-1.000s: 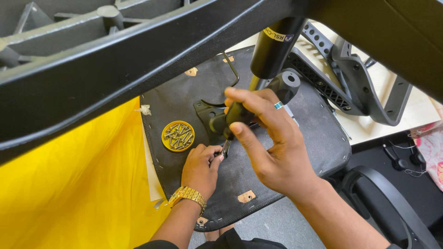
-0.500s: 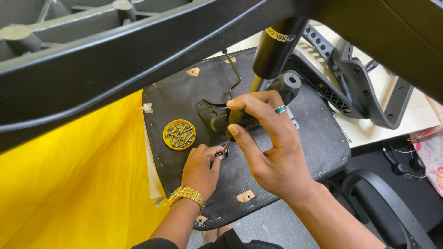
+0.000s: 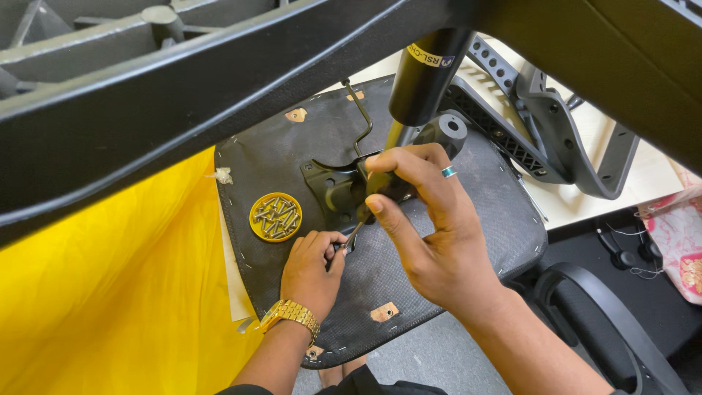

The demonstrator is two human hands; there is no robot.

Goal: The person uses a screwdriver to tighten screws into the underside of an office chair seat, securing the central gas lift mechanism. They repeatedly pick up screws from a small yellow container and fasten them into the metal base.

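An upturned black office chair seat [image 3: 468, 241] lies in front of me, its underside facing up. A black metal mechanism plate [image 3: 333, 186] with a gas cylinder [image 3: 424, 73] sits at its middle. My left hand [image 3: 311, 271], with a gold watch on the wrist, grips a small metal tool [image 3: 349, 240] whose tip points at the plate's near edge. My right hand [image 3: 431, 227], wearing a ring, is closed on the black lever [image 3: 431, 150] of the mechanism. A yellow round lid [image 3: 276, 217] holding several screws rests on the seat to the left.
Black chair base legs [image 3: 183, 88] cross the top of the view close to the camera. Yellow fabric [image 3: 110, 292] covers the left. A black backrest frame [image 3: 556, 139] lies on a pale table at the right; a black armrest [image 3: 607, 314] and pink cloth [image 3: 684, 234] lie lower right.
The left hand with the tool has shifted slightly. The right hand's grip on the lever has stayed almost the same.
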